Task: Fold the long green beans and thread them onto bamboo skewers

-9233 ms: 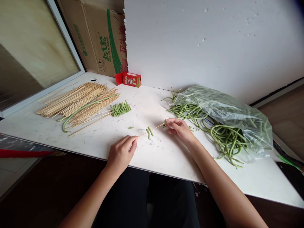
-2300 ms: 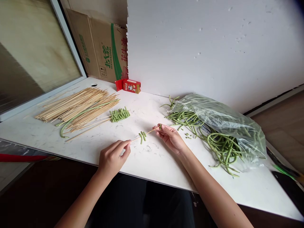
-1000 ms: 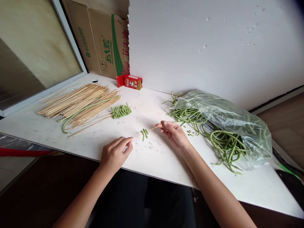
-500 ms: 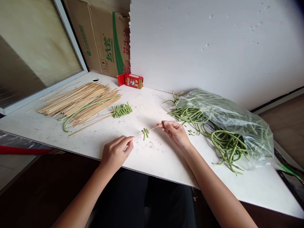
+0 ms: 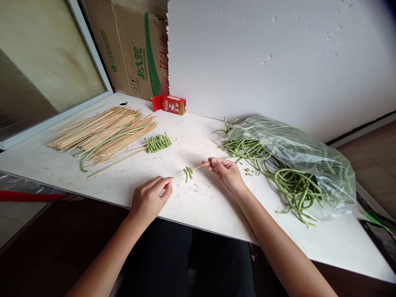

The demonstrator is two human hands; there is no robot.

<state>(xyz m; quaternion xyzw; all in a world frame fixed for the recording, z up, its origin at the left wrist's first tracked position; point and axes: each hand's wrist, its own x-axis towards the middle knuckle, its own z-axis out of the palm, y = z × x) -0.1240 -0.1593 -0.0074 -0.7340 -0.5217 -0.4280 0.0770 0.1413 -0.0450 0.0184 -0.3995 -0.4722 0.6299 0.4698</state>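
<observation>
A white table [image 5: 198, 210] bears loose skewers [image 5: 99, 130], bean-threaded skewers [image 5: 158, 143], a red box [image 5: 174, 105] and bagged beans [image 5: 297, 148].

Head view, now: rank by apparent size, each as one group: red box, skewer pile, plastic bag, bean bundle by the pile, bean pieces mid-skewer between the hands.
1. plastic bag
2. skewer pile
3. red box and bean bundle: too alike to rank
4. bean pieces

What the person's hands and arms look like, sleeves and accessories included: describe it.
The left hand and right hand are ungloved, with no rings visible. The left forearm and right forearm are bare: no sleeves, watch or bracelet in view.
</observation>
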